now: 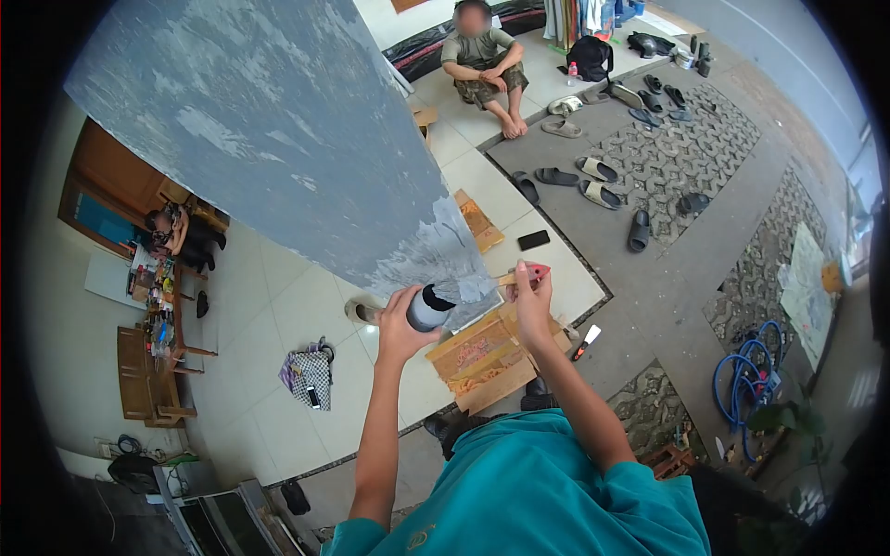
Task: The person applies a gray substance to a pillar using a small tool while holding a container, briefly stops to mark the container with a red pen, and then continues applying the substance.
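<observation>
My left hand (399, 329) is wrapped round a grey cup (425, 315) with a dark inside, held just below the edge of a large grey-blue painted pillar (306, 148). My right hand (531, 298) grips a paintbrush (536, 272) with a red handle end, to the right of the cup. The brush points left at the pillar's lower edge, where the paint looks lighter and streaky. Its bristles are hard to tell from the grey surface. Flattened cardboard (477, 357) lies on the floor beneath my hands.
A black phone (534, 241) lies on the tiles, with a scraper (587, 342) near the cardboard. One person (484, 69) sits by the wall, another (176, 233) near a cluttered table (176, 315). Several sandals (600, 195), a blue hose (742, 375) and a checkered cloth (309, 375) lie around.
</observation>
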### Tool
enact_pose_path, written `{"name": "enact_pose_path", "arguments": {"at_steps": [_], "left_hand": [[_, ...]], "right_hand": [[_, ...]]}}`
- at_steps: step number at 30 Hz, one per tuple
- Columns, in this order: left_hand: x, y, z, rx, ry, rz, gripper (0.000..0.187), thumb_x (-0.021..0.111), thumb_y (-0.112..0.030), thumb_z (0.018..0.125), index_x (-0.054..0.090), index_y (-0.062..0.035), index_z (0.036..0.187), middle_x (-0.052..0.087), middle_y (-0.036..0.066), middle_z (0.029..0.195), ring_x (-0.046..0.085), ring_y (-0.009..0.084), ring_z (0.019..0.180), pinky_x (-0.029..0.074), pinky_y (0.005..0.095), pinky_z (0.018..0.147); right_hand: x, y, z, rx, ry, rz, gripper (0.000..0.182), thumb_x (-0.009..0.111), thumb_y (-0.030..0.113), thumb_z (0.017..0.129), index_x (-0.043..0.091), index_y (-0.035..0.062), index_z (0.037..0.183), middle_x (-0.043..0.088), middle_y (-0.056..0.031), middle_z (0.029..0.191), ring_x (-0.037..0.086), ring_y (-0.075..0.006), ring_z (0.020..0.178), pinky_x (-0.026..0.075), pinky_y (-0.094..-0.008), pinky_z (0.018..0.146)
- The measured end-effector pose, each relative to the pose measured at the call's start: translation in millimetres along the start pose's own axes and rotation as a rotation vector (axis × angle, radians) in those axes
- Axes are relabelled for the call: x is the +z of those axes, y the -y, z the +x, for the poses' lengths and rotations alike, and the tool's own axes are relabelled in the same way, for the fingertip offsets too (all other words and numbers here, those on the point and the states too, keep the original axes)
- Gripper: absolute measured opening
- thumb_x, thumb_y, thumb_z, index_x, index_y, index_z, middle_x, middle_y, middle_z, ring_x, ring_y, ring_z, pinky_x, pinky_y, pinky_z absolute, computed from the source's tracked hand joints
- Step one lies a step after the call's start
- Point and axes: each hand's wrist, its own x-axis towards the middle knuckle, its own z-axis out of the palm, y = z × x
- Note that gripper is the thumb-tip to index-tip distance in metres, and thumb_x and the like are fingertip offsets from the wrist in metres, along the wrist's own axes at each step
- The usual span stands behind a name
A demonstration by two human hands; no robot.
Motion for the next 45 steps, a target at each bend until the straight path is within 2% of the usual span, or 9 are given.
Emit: {"name": "enact_pose_path", "arguments": {"at_steps": [8, 14, 18, 20, 23, 26, 32, 41, 45], "left_hand": [[29.3, 27.0, -6.0, -0.161, -0.147, -0.108, 0.076, 0.086, -0.021, 0.05, 0.06, -0.0016, 0.118, 0.063, 0.016, 0.111, 0.065, 0.0314, 0.1, 0.055, 0.04, 0.082], [38.7, 41.5, -1.8, -0.176, -0.177, -0.043, 0.079, 0.087, -0.023, 0.05, 0.058, 0.0022, 0.119, 0.064, 0.017, 0.108, 0.066, 0.0285, 0.092, 0.054, 0.0364, 0.079], [54.3, 48.4, 0.1, -0.376, -0.188, -0.129, 0.081, 0.088, -0.026, 0.051, 0.057, 0.0012, 0.12, 0.063, 0.018, 0.113, 0.065, 0.0307, 0.1, 0.054, 0.0375, 0.084], [63.7, 57.3, -4.7, -0.43, -0.198, -0.181, 0.089, 0.09, -0.027, 0.052, 0.051, 0.0039, 0.125, 0.062, 0.021, 0.116, 0.063, 0.0311, 0.104, 0.053, 0.0379, 0.085], [75.7, 61.3, -21.9, -0.404, -0.203, -0.261, 0.09, 0.09, -0.025, 0.053, 0.049, 0.0037, 0.128, 0.061, 0.022, 0.116, 0.063, 0.0314, 0.104, 0.053, 0.0384, 0.086], [82.3, 49.5, -41.0, -0.439, -0.192, -0.341, 0.089, 0.091, -0.021, 0.055, 0.046, 0.0034, 0.128, 0.062, 0.019, 0.115, 0.064, 0.0273, 0.101, 0.053, 0.0367, 0.086], [96.8, 51.2, -95.9, -0.392, -0.182, -0.382, 0.081, 0.091, -0.017, 0.057, 0.05, 0.0022, 0.125, 0.064, 0.013, 0.112, 0.065, 0.0211, 0.1, 0.053, 0.0332, 0.085], [83.3, 45.6, -157.6, -0.529, -0.15, -0.465, 0.078, 0.091, -0.016, 0.057, 0.052, 0.0019, 0.123, 0.063, 0.014, 0.113, 0.063, 0.0229, 0.103, 0.052, 0.0366, 0.086], [81.6, 46.5, -166.5, -0.515, -0.144, -0.465, 0.078, 0.09, -0.01, 0.059, 0.049, 0.0031, 0.124, 0.063, 0.013, 0.111, 0.065, 0.0226, 0.1, 0.054, 0.0344, 0.084]], "right_hand": [[-21.0, -22.0, 0.5, 0.354, 0.023, 0.023, 0.024, 0.07, 0.02, 0.09, 0.053, 0.0033, 0.093, 0.06, -0.0043, 0.079, 0.062, -0.014, 0.065, 0.053, -0.0264, 0.06], [-23.3, -25.4, 0.1, 0.229, 0.712, -0.572, 0.042, 0.055, 0.032, 0.099, 0.057, -0.0065, 0.115, 0.053, -0.0013, 0.072, 0.048, -0.0068, 0.052, 0.038, -0.023, 0.047], [-7.5, -38.2, -0.4, 0.278, 0.708, -0.593, 0.034, 0.057, 0.024, 0.098, 0.054, -0.0046, 0.116, 0.06, -0.0071, 0.072, 0.057, -0.0145, 0.058, 0.045, -0.03, 0.053], [-4.1, -55.8, 2.1, -0.27, 0.644, -0.636, 0.026, 0.052, 0.02, 0.1, 0.047, -0.0023, 0.113, 0.063, -0.0163, 0.08, 0.063, -0.0299, 0.07, 0.048, -0.0369, 0.063], [21.0, -29.3, -0.5, -0.37, 0.527, -0.725, 0.02, 0.05, 0.015, 0.099, 0.042, -0.0002, 0.108, 0.063, -0.0243, 0.091, 0.06, -0.0443, 0.086, 0.048, -0.0444, 0.072], [38.5, -43.3, 9.1, -0.64, 0.395, -0.784, 0.019, 0.052, 0.012, 0.098, 0.043, -0.0007, 0.108, 0.06, -0.0276, 0.092, 0.058, -0.0471, 0.083, 0.046, -0.0489, 0.069], [20.9, -105.8, 11.5, -0.174, 0.483, -1.003, 0.023, 0.051, 0.02, 0.099, 0.044, 0.0007, 0.108, 0.06, -0.0307, 0.081, 0.058, -0.0513, 0.081, 0.044, -0.0554, 0.063], [35.3, -81.7, 12.9, -0.443, 0.42, -0.925, 0.025, 0.049, 0.027, 0.1, 0.046, 0.0037, 0.107, 0.063, -0.0295, 0.08, 0.06, -0.051, 0.077, 0.046, -0.0586, 0.064], [47.9, -90.6, 30.5, -0.285, 0.422, -1.079, 0.026, 0.047, 0.03, 0.1, 0.045, 0.0045, 0.106, 0.063, -0.0292, 0.077, 0.06, -0.051, 0.076, 0.046, -0.0591, 0.064]]}}
